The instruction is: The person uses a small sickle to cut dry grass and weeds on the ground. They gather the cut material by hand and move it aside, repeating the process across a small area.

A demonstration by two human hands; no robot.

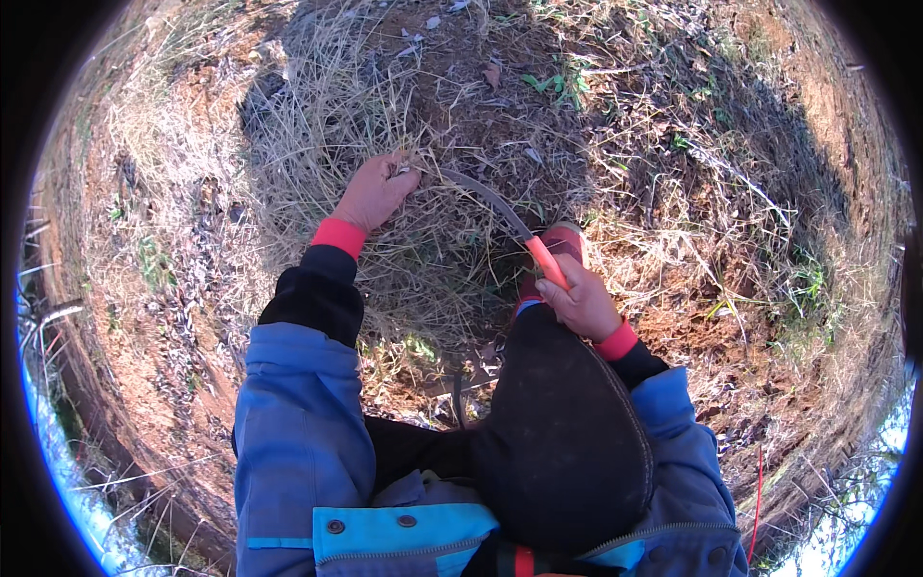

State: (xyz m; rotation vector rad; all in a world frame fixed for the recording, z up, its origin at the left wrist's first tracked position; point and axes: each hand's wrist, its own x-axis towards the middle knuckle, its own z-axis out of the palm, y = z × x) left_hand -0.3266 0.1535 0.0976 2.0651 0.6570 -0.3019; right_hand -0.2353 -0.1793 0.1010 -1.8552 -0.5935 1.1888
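Observation:
My right hand (pixel 584 301) is wrapped round the orange handle of a sickle (pixel 488 199), just above my bent knee. The curved, dark blade reaches up and left, its tip end among dry grass close to my left hand. My left hand (pixel 377 190) has its fingers closed on a bunch of dry grass (pixel 423 154). Straw-coloured stalks spread around and below that hand, and the grass hides some of what it grips. A gap lies between the blade's tip and my left fingers.
A red shoe (pixel 567 236) shows beyond my right knee (pixel 567 413). Reddish soil (pixel 673 322) with dry stalks lies at the right. Small green weeds (pixel 558 87) grow farther off. Thin bare twigs (pixel 48 317) stick up at the far left, and a thin red stem (pixel 758 490) stands at the lower right.

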